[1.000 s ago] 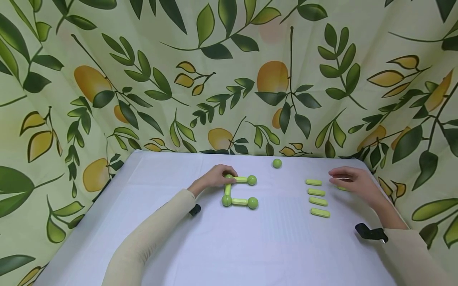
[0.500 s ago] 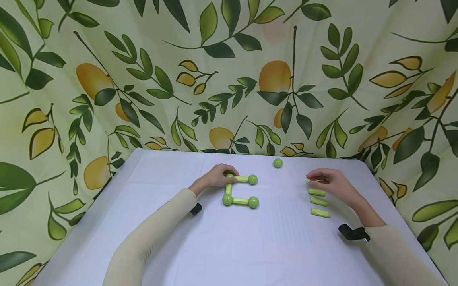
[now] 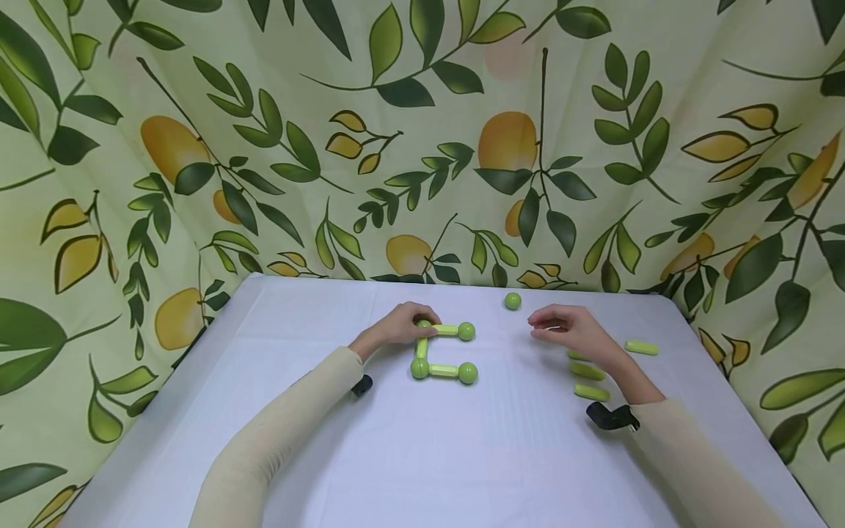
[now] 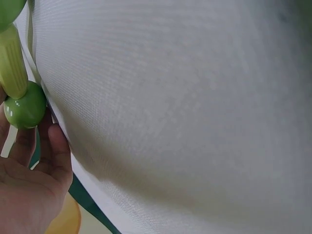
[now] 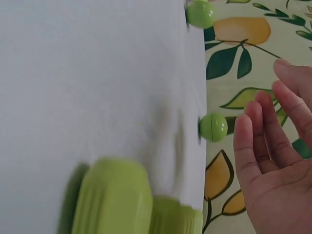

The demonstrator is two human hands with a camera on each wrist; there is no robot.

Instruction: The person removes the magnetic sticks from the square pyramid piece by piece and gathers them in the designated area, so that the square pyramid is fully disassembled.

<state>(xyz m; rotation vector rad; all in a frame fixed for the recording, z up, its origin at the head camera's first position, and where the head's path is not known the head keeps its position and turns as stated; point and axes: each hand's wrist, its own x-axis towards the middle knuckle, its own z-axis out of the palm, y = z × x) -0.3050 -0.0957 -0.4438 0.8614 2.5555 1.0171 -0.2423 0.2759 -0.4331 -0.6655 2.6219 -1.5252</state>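
Observation:
My left hand grips a green ball at the far left corner of a C-shaped frame made of green balls and light green sticks. In the left wrist view its fingers curl round that ball, with a ribbed stick joined to it. My right hand hovers right of the frame with fingers loosely bent and apart. Nothing shows between its fingers in the right wrist view. Below it lie loose sticks, partly covered by the hand. A loose green ball sits near the far edge.
Another loose stick lies to the right, behind the right wrist. Both arms wear long sleeves and black wrist cameras. A white cloth covers the table, and a leaf-print curtain hangs right behind its far edge.
My right hand has swept left from the single stick at the right, across the stick column, uncovering that single stick. My left hand keeps its grip on the corner ball.

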